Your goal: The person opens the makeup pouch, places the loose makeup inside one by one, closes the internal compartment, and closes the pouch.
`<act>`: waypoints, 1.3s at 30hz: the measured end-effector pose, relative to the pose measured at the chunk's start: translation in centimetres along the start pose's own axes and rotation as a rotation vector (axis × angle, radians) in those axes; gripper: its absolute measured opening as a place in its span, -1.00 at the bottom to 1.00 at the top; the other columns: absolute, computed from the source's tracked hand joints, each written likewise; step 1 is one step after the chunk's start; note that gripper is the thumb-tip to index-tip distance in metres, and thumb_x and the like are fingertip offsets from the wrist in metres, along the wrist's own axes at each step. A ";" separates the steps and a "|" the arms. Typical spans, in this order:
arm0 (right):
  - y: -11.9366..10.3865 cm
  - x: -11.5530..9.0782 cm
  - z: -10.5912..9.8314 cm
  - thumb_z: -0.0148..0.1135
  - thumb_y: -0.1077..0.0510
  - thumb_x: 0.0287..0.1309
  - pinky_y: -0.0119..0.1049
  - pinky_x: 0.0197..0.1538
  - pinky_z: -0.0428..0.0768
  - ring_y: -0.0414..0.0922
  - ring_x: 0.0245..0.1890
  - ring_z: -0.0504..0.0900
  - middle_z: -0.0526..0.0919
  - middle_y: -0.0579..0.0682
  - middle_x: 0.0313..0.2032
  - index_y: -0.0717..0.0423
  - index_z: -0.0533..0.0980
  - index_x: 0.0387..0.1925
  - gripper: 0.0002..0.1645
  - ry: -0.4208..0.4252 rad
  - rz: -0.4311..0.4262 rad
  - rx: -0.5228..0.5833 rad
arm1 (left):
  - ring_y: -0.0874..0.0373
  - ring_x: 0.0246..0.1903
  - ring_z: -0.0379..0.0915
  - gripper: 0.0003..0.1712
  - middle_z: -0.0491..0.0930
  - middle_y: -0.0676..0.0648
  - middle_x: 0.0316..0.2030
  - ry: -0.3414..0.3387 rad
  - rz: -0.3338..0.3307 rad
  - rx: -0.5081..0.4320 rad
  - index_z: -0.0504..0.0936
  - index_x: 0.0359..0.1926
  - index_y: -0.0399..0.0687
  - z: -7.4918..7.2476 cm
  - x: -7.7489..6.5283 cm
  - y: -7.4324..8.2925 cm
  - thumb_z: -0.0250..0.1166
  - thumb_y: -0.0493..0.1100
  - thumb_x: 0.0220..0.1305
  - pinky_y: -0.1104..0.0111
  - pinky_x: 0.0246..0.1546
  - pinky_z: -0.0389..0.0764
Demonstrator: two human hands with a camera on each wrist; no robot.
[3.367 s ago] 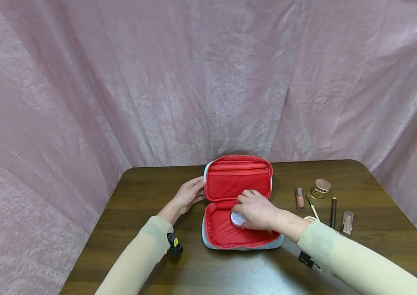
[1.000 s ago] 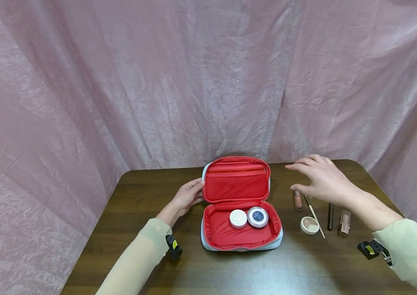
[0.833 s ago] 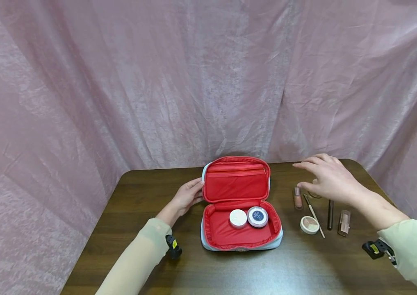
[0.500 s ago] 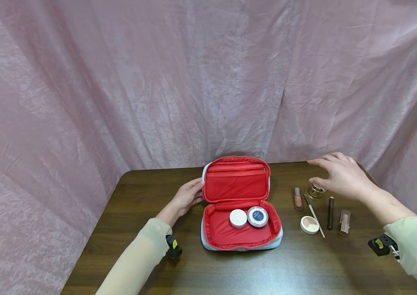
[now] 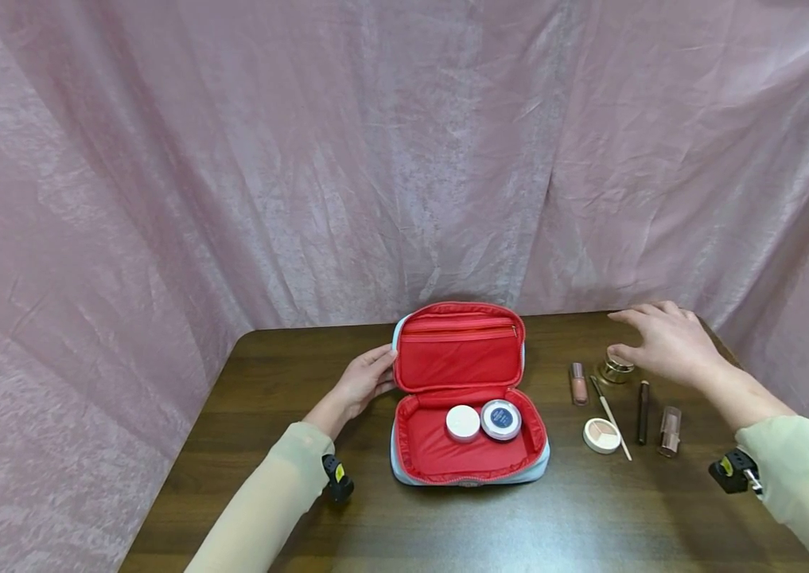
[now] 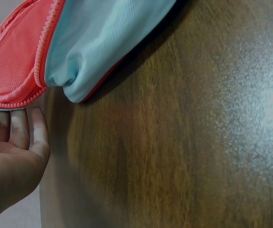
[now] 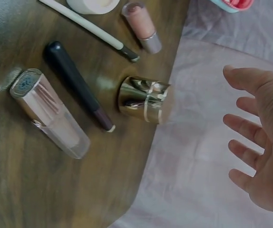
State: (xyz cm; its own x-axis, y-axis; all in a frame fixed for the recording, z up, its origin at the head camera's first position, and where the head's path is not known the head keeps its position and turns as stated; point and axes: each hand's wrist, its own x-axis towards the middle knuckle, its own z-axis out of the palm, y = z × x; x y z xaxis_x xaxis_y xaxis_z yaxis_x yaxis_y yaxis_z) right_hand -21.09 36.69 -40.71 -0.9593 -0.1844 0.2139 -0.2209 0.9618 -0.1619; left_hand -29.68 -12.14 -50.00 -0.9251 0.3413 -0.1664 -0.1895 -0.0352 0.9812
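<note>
An unzipped cosmetic bag [image 5: 460, 338], light blue outside and red inside, stands with its lid up. My left hand [image 5: 361, 380] pinches the lid's left edge; in the left wrist view its fingers [image 6: 20, 128] reach behind the lid. A white round jar [image 5: 463, 422] and a round compact with a dark blue label [image 5: 500, 419] lie side by side in the bag's base. At the right, my right hand [image 5: 669, 344] hovers with fingers spread, holding nothing. Below its thumb stands a gold jar [image 5: 616, 368], which the hand partly covers in the head view; the right wrist view shows a gap between them.
Right of the bag lie a lip gloss tube [image 5: 579, 384], a thin white-handled brush [image 5: 610, 419], a three-pan round palette [image 5: 601, 436], a dark stick [image 5: 643, 412] and a clear-capped pink tube [image 5: 670, 432]. A pink curtain [image 5: 404, 159] hangs behind the wooden table [image 5: 289, 350].
My right hand has left the bag, where it held a round item, and moved right to above the gold jar, where it has lowered slightly. My left hand stays on the lid.
</note>
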 end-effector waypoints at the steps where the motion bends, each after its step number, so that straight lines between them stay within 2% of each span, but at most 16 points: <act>1: 0.1 0.0 0.2 0.45 -0.18 0.16 0.40 0.09 0.29 0.40 0.21 0.35 0.54 0.33 0.21 0.11 0.53 0.28 -0.25 -0.005 0.002 -0.003 | 0.15 -0.09 0.66 -0.53 0.72 -0.05 -0.07 0.001 0.000 0.002 0.48 0.40 -0.15 0.0 0.0 0.0 0.11 -0.08 0.60 0.10 0.10 0.60; 9: 0.9 -0.2 1.8 0.38 -0.16 0.23 0.41 0.06 0.30 0.43 0.18 0.36 0.54 0.36 0.19 0.16 0.50 0.28 -0.28 -0.057 0.037 -0.002 | 0.16 -0.11 0.66 -0.51 0.72 -0.04 -0.10 -0.009 0.001 -0.001 0.47 0.39 -0.17 0.0 0.1 -0.2 0.11 -0.05 0.60 0.11 0.09 0.60; 22: 1.6 -0.6 4.4 0.48 -0.10 0.05 0.43 0.03 0.32 0.42 0.09 0.42 0.62 0.32 0.05 0.22 0.53 0.23 -0.23 -0.087 0.061 -0.014 | 0.15 -0.09 0.65 -0.51 0.71 -0.05 -0.07 -0.014 0.004 0.014 0.47 0.40 -0.15 -0.1 0.1 -0.1 0.13 -0.05 0.59 0.12 0.08 0.60; 28: 1.8 -0.5 4.8 0.47 -0.07 0.01 0.42 -0.01 0.33 0.42 0.05 0.45 0.65 0.26 -0.06 0.24 0.55 0.16 -0.27 -0.088 0.058 -0.016 | 0.15 -0.10 0.65 -0.50 0.71 -0.04 -0.09 -0.015 -0.002 0.011 0.46 0.41 -0.15 -0.2 0.1 -0.2 0.13 -0.04 0.59 0.15 0.06 0.61; 34: 1.7 -0.5 4.7 0.49 -0.08 0.02 0.37 -0.05 0.34 0.38 -0.01 0.47 0.63 0.04 -0.27 0.19 0.57 0.03 -0.38 -0.108 0.079 -0.010 | 0.16 -0.11 0.65 -0.51 0.71 -0.03 -0.11 -0.013 -0.001 0.004 0.46 0.40 -0.16 -0.2 0.1 -0.2 0.12 -0.05 0.59 0.19 0.02 0.63; 39: 1.8 -0.4 4.7 0.50 -0.08 0.00 0.34 -0.07 0.35 0.36 -0.05 0.49 0.63 0.04 -0.29 0.16 0.58 -0.01 -0.42 -0.110 0.090 -0.013 | 0.17 -0.13 0.66 -0.52 0.71 -0.01 -0.14 -0.016 0.004 -0.006 0.47 0.39 -0.18 -0.1 0.1 -0.2 0.12 -0.07 0.59 0.21 -0.01 0.64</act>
State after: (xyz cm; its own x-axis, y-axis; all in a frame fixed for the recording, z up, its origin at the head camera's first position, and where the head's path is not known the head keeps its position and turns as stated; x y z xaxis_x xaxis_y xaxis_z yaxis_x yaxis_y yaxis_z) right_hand -21.91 37.53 -45.65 -0.9887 -0.1182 0.0917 -0.1320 0.9778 -0.1627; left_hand -29.82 -12.22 -50.22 -0.9205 0.3560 -0.1611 -0.1881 -0.0424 0.9812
